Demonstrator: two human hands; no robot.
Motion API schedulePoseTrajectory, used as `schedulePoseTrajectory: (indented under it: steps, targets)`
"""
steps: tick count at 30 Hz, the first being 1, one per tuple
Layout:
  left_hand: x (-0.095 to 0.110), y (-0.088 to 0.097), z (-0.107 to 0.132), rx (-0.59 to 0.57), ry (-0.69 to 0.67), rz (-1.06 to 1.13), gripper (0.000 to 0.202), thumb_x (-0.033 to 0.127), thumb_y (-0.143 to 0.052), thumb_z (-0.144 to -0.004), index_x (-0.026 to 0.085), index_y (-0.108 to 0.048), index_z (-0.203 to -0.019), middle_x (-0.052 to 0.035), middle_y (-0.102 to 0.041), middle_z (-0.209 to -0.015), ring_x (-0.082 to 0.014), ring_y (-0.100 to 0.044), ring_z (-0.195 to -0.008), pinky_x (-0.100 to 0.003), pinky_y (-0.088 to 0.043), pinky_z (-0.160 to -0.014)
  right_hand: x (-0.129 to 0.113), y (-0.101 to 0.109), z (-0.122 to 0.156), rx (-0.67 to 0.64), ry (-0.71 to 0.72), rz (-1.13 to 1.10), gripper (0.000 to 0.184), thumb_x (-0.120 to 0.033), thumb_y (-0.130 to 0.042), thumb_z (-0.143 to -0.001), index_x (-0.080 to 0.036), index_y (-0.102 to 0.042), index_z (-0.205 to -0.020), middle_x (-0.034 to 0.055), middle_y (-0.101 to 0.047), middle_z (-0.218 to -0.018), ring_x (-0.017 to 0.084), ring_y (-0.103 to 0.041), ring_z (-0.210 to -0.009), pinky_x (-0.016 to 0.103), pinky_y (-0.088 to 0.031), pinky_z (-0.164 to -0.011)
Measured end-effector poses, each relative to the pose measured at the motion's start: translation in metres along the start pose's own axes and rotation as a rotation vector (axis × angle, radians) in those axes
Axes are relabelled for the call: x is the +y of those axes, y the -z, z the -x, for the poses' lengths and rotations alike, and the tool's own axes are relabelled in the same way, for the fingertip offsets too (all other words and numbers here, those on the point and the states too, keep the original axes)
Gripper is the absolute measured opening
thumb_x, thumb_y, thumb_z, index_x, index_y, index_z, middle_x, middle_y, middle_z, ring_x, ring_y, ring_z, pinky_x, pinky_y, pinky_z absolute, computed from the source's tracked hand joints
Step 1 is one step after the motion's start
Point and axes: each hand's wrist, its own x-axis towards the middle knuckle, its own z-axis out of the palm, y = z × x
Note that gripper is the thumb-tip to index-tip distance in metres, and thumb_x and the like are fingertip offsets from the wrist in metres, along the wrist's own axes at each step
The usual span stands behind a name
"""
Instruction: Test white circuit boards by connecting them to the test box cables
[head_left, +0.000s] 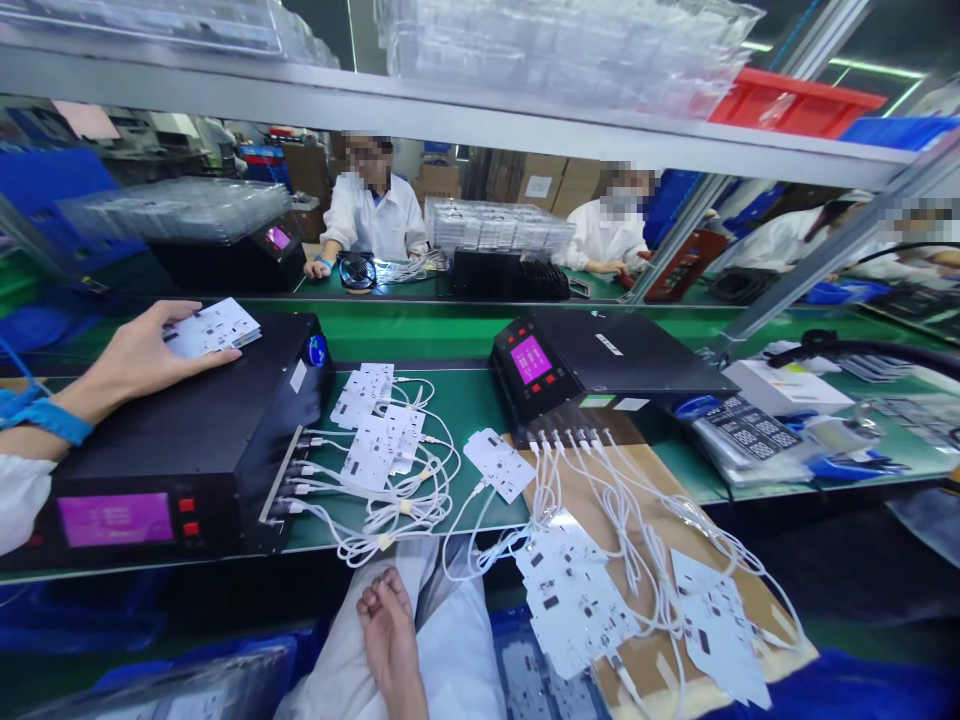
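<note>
A: Left side first?
B: Up on the left tester (195, 430), left hand (142, 355), fingers and thumb bracketing the stack of white boards (214, 328) on its far top. Touching it; gripping or merely resting, cannot tell. On that arm, blue wrist strap (52, 418).
A: Middle?
B: Down on the lap at the near edge, right hand (386, 625), fingers curled in, holding nothing. Beyond it on the green mat (472, 400), several plugged boards (375, 440) on white cables (397, 490) running into the left tester's side. Just right of those, one single board (499, 465), apparently cabled too.
A: Right?
B: Then second tester (600, 365), pink screen lit, cables fanning near onto a cardboard sheet (585, 480) with more hooked-up boards (574, 600).
A: Progress?
B: Looks mid-batch: both testers loaded, stack under the left hand not yet cabled. Free ports too small to count.
A: Background?
B: Far across the belt, co-workers (371, 215) in white coats, well apart from all this.
</note>
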Motion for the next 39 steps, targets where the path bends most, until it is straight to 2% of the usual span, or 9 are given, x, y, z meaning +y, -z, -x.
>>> schedulePoseTrajectory:
  steps: [9,16,21,26,39]
  targets:
    - [-0.007,-0.004,-0.004,-0.029,0.000,-0.002,0.102,0.071,-0.066,-0.065,0.015,-0.051,-0.148,-0.0153,-0.061,-0.145,-0.0342,-0.059,-0.134,-0.048,-0.046,-0.116,0.001,0.003,0.000,-0.028,-0.006,-0.033,0.044,-0.029,-0.103,-0.059,-0.020,-0.068,-0.083,-0.0062,-0.062,-0.071,0.009,-0.059,-0.068,0.023,-0.046,-0.073]
    - [-0.007,-0.003,-0.003,-0.036,-0.009,0.020,0.098,0.068,-0.068,-0.068,0.014,-0.050,-0.148,-0.0163,-0.060,-0.146,-0.0344,-0.058,-0.135,-0.049,-0.045,-0.118,0.001,0.007,-0.002,0.012,-0.017,-0.037,0.049,-0.028,-0.105,-0.054,-0.020,-0.069,-0.086,-0.0063,-0.062,-0.073,0.009,-0.060,-0.069,0.024,-0.047,-0.073]
    - [-0.013,-0.004,-0.006,-0.029,-0.044,0.030,0.092,0.065,-0.070,-0.073,0.014,-0.050,-0.147,-0.0172,-0.060,-0.145,-0.0349,-0.059,-0.133,-0.050,-0.046,-0.116,0.002,0.010,-0.003,0.016,-0.014,-0.022,0.049,-0.028,-0.105,-0.055,-0.021,-0.069,-0.087,-0.0050,-0.065,-0.079,0.009,-0.060,-0.070,0.025,-0.047,-0.074]
    - [-0.016,-0.006,-0.006,-0.027,-0.068,0.049,0.095,0.068,-0.070,-0.072,0.013,-0.049,-0.148,-0.0174,-0.060,-0.145,-0.0350,-0.059,-0.131,-0.048,-0.047,-0.114,0.001,0.010,-0.003,-0.025,-0.017,-0.002,0.045,-0.029,-0.104,-0.058,-0.021,-0.069,-0.086,-0.0053,-0.063,-0.077,0.009,-0.058,-0.070,0.025,-0.047,-0.074]
    - [-0.010,-0.002,-0.002,-0.023,-0.066,0.064,0.101,0.070,-0.068,-0.069,0.011,-0.049,-0.149,-0.0190,-0.059,-0.146,-0.0351,-0.059,-0.131,-0.046,-0.047,-0.114,0.001,0.010,-0.003,0.040,-0.029,-0.018,0.049,-0.028,-0.105,-0.053,-0.021,-0.071,-0.088,-0.0037,-0.065,-0.079,0.011,-0.060,-0.072,0.025,-0.051,-0.074]
